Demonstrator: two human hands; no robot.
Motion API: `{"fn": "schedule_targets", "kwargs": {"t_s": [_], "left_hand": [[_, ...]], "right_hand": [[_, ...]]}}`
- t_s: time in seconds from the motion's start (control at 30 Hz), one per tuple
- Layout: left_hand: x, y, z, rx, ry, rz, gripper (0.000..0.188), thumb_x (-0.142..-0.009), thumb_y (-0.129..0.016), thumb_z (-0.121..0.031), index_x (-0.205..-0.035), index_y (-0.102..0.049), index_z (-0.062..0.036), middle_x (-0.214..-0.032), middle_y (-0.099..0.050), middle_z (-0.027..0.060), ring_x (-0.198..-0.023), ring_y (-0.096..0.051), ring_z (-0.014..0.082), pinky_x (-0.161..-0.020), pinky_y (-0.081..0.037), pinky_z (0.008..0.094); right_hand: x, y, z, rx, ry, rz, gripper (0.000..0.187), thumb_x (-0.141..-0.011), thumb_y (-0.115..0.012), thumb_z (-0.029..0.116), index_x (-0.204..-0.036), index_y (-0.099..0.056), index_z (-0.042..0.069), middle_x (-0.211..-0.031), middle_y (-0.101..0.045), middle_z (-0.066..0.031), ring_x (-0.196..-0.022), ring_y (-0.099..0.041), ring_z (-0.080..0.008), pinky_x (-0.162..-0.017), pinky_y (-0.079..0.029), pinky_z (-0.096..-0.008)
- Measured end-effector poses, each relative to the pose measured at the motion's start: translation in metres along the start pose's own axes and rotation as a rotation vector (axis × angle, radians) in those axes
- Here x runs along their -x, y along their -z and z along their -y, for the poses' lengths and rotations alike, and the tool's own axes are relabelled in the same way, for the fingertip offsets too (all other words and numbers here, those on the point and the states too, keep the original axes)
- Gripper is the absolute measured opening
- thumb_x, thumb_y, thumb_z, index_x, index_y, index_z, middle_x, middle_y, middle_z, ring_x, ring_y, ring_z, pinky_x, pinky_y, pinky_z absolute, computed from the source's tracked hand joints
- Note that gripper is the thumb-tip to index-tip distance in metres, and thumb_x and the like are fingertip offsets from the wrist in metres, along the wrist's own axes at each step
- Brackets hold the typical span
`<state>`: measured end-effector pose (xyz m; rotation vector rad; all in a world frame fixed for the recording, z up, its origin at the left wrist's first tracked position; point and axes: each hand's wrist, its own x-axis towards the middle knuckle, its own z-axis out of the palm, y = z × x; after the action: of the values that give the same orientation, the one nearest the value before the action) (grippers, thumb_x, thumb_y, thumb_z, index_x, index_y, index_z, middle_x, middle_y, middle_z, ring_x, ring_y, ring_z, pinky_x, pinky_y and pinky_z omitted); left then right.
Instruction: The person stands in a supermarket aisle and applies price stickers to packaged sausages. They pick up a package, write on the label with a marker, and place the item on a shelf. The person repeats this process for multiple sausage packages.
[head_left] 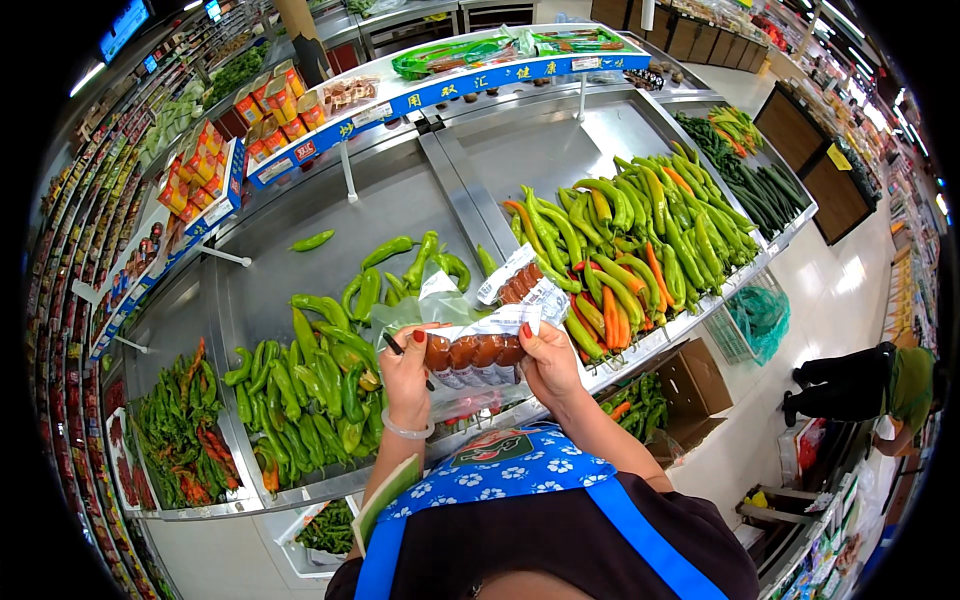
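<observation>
Both my hands hold up a clear vacuum pack of reddish-brown sausages (475, 353) in front of my apron. My left hand (405, 375) grips its left end, with a dark pen (392, 344) also between the fingers. At the right end, my right hand (550, 362) pinches the pack, thumb on top. Just beyond it, another sausage pack (518, 284) with a white printed label lies against the peppers; whether it touches the held pack I cannot tell. Green peppers (318, 390) are heaped to the left, and long green and orange peppers (640, 240) to the right.
A metal display counter (370, 195) spans the front, with a blue-edged shelf (480, 85) above it. Cardboard box (690, 385) and green-lined crate (755, 325) stand on the floor at right. Farther right is another person (850, 385). Dark green and red peppers (185, 430) fill the left end.
</observation>
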<state>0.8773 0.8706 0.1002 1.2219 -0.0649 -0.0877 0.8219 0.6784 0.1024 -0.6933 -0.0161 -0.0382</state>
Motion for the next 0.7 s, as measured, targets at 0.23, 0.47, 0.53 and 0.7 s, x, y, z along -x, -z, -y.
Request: {"fn": "schedule_targets", "kwargs": {"t_s": [0.23, 0.47, 0.53, 0.7], "left_hand": [[-0.005, -0.005, 0.001, -0.002, 0.005, -0.03, 0.028, -0.096, -0.059, -0.025, -0.1, -0.066, 0.0022, -0.088, -0.071, 0.0086, -0.06, -0.053, 0.0017, -0.05, -0.034, 0.0157], [-0.01, -0.014, 0.002, -0.005, 0.021, -0.026, 0.03, -0.096, -0.06, -0.027, -0.101, -0.064, 0.0025, -0.097, -0.071, 0.0131, -0.066, -0.056, 0.004, -0.057, -0.041, 0.0166], [-0.012, -0.012, 0.005, -0.03, 0.046, -0.006, 0.034, -0.096, -0.059, -0.031, -0.1, -0.063, 0.0026, -0.099, -0.071, 0.0143, -0.066, -0.055, 0.004, -0.059, -0.043, 0.0171], [-0.014, -0.023, 0.004, -0.08, 0.054, -0.014, 0.032, -0.097, -0.056, -0.029, -0.098, -0.064, 0.0015, -0.099, -0.071, 0.0131, -0.055, -0.044, 0.0013, -0.051, -0.034, 0.0162]], "right_hand": [[-0.008, 0.002, 0.002, 0.017, 0.001, -0.033, 0.027, -0.096, -0.057, 0.015, -0.115, -0.061, -0.003, -0.111, -0.066, -0.0121, -0.102, -0.063, -0.021, -0.093, -0.048, -0.0364], [-0.012, 0.009, 0.007, 0.014, -0.014, -0.038, 0.027, -0.095, -0.058, 0.015, -0.116, -0.061, -0.002, -0.112, -0.066, -0.0115, -0.103, -0.063, -0.0199, -0.093, -0.048, -0.0354], [-0.013, 0.008, 0.01, 0.018, -0.006, -0.05, 0.027, -0.095, -0.058, 0.015, -0.116, -0.061, -0.002, -0.112, -0.066, -0.0111, -0.102, -0.063, -0.0192, -0.092, -0.048, -0.0347], [-0.016, 0.022, 0.01, 0.078, -0.041, -0.099, 0.027, -0.096, -0.058, 0.016, -0.115, -0.062, -0.002, -0.108, -0.067, -0.0097, -0.098, -0.063, -0.0168, -0.088, -0.05, -0.0329]]}}
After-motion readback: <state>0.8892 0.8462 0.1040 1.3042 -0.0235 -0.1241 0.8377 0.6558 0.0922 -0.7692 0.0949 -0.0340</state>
